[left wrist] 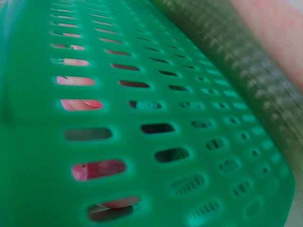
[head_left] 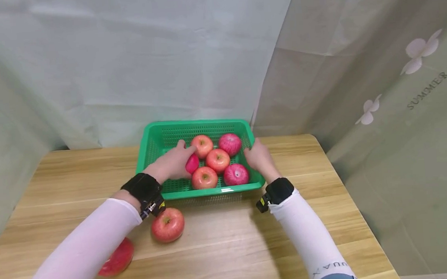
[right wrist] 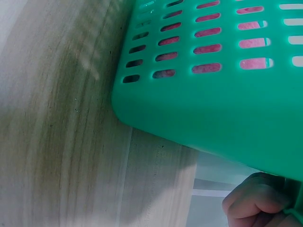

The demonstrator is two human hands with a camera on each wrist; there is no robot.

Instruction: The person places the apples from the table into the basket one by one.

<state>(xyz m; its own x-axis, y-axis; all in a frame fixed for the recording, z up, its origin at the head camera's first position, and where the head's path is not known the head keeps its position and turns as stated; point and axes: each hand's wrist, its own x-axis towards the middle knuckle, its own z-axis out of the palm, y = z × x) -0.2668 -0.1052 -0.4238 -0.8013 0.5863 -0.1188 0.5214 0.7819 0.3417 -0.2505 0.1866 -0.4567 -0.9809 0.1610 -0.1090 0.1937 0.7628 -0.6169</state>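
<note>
A green slotted plastic basket stands at the back of the table with several red apples in it. My left hand reaches over its left side and holds a deep pink-red apple, mostly hidden by the fingers. Beside that apple lie a paler apple and another apple. On the basket's right rim, my right hand grips the edge. Its curled fingers show in the right wrist view. The left wrist view holds mostly the basket wall, with red fruit glimpsed through the slots.
In front of the basket one apple sits on the wooden table. Another apple is partly covered by the left sleeve. A pale sheet hangs behind the table, and a printed curtain hangs at the right.
</note>
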